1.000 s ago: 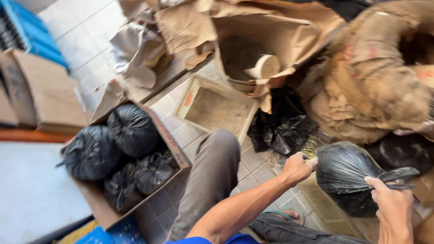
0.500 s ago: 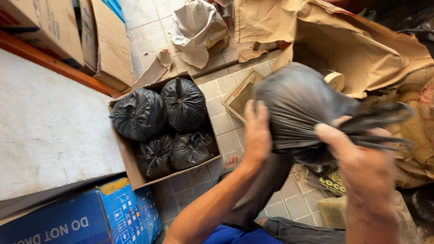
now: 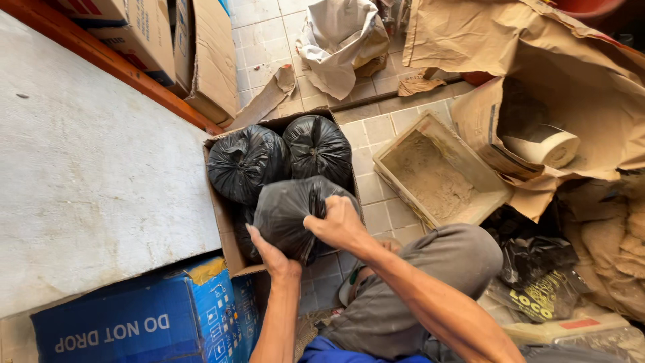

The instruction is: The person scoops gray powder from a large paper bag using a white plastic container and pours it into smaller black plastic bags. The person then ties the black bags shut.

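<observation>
I hold a filled black plastic bag (image 3: 287, 214) over the near end of an open cardboard box (image 3: 216, 202) on the tiled floor. My right hand (image 3: 338, 224) grips the bag's gathered top. My left hand (image 3: 272, 259) presses against the bag's lower side from below. Two more tied black bags (image 3: 247, 161) (image 3: 319, 146) sit side by side at the far end of the box, and the held bag hides whatever lies under it.
A grey concrete slab (image 3: 87, 181) with an orange edge runs along the left. A blue printed carton (image 3: 134, 323) lies by my left arm. A sandy rectangular tray (image 3: 437, 175), torn brown paper sacks (image 3: 537, 60) and a white cup (image 3: 544, 144) crowd the right.
I have swung the black bag from the right side, up past my knee, and over to the cardboard box on the left. The camera has turned toward the box.
</observation>
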